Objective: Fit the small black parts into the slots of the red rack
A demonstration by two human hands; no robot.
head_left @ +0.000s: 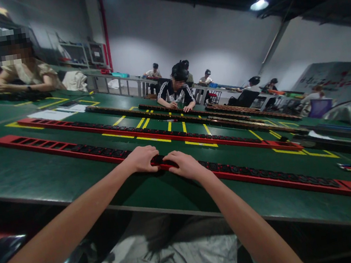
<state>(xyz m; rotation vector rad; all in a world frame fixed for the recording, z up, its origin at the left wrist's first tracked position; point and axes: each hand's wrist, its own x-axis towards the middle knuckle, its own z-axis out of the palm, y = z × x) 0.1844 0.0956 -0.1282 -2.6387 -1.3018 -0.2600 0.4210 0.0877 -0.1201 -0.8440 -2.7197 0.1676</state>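
A long red rail (pixel 50 147) filled with small black parts runs across the green table (pixel 38 177) in front of me. My left hand (pixel 142 159) rests palm down on the rail, fingers curled over a black part. My right hand (pixel 185 165) lies on the rail just to its right, fingers bent down onto the same spot. The two hands nearly touch. What sits under the fingers is hidden.
A second red rail (pixel 163 134) and darker rails (pixel 173 115) lie further back, between yellow floor-tape marks (pixel 150 139). A seated person (pixel 175 92) works opposite, another (pixel 23 70) at far left. White sheets (pixel 52 115) lie at left. The table edge runs just below my wrists.
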